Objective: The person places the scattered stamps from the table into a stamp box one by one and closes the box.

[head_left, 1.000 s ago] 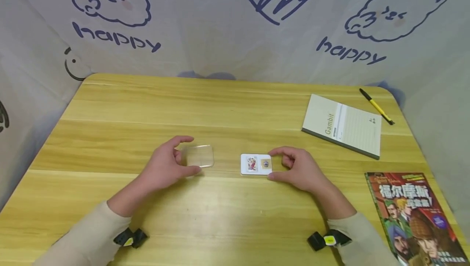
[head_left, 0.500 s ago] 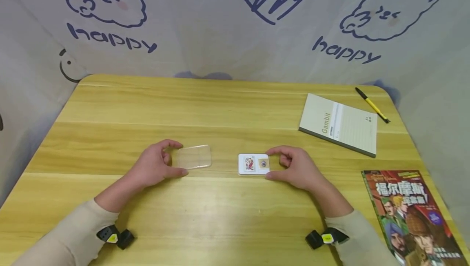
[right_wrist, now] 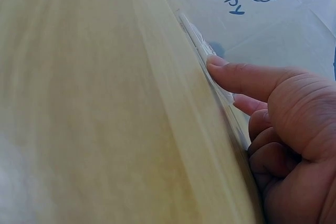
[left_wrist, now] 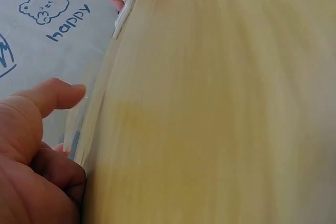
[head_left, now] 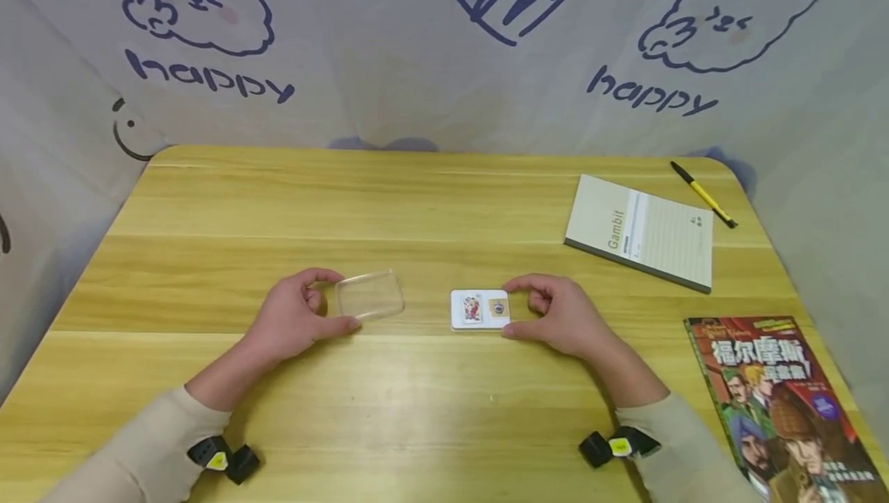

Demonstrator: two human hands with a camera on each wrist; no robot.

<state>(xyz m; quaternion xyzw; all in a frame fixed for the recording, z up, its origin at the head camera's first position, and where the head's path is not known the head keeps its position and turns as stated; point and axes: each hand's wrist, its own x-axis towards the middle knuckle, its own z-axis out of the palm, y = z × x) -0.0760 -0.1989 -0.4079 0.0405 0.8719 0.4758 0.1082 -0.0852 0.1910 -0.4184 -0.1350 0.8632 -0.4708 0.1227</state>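
Observation:
In the head view my left hand (head_left: 292, 314) pinches a clear plastic lid (head_left: 370, 295) by its left end, thumb on the near edge and index finger on the far edge. The lid sits slightly askew. To its right, a thin white case (head_left: 457, 310) lies flat, bearing two small picture stickers (head_left: 472, 309). My right hand (head_left: 562, 318) holds the case's right end between thumb and index finger. A gap separates lid and case. The left wrist view shows the thumb (left_wrist: 63, 94) by the see-through lid; the right wrist view catches the case (right_wrist: 195, 38) edge-on.
A Gambit notebook (head_left: 642, 233) lies at the back right of the wooden table (head_left: 312, 202), with a yellow and black pen (head_left: 704, 196) beyond it. Nearer, on the right, is a comic-style book (head_left: 778, 403). A printed cloth (head_left: 389, 86) hangs behind the table.
My left hand has shifted left along the lid to its left end, and the lid has turned slightly, its right end angled farther back. My right hand and the white case have stayed put.

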